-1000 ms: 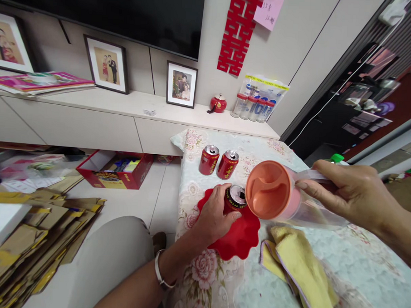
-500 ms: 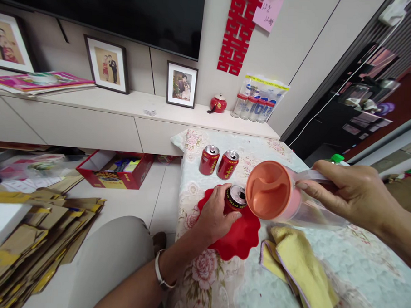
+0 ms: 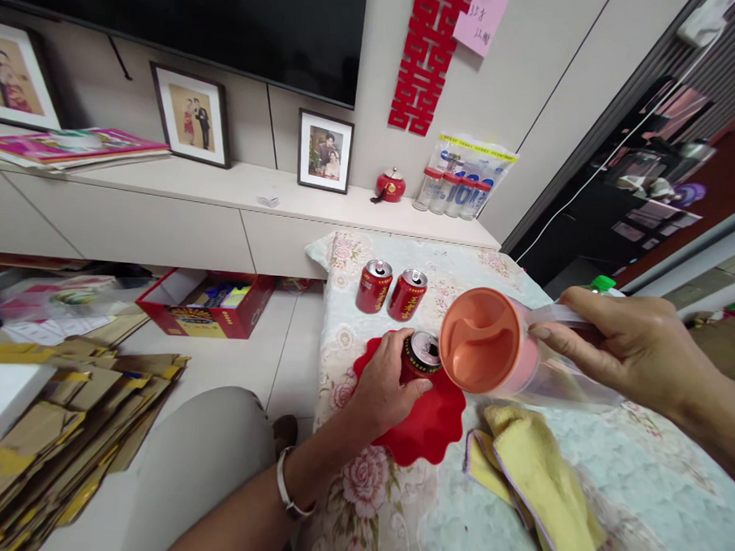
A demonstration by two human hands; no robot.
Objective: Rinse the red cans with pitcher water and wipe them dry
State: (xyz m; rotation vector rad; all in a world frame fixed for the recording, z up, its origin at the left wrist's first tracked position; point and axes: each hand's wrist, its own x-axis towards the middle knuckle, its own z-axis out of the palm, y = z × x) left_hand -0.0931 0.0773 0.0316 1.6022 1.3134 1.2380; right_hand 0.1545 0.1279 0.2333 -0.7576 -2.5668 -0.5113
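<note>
My left hand (image 3: 390, 382) is wrapped round an opened can (image 3: 423, 353) over a red scalloped dish (image 3: 425, 424). My right hand (image 3: 620, 339) grips the handle of a clear pitcher (image 3: 549, 373) with an orange lid (image 3: 480, 340). The pitcher is tipped, its lid facing the can and close beside the can's top. Whether any liquid flows cannot be made out. Two more opened red cans, one at the left (image 3: 374, 286) and one at the right (image 3: 408, 294), stand upright behind the dish.
A yellow cloth (image 3: 541, 478) lies on the flowered tablecloth (image 3: 370, 487), near the dish. Behind is a white cabinet (image 3: 225, 192) with photo frames and a red pot (image 3: 391, 185). A red box (image 3: 210, 317) and flattened cardboard (image 3: 62, 425) are on the floor at left.
</note>
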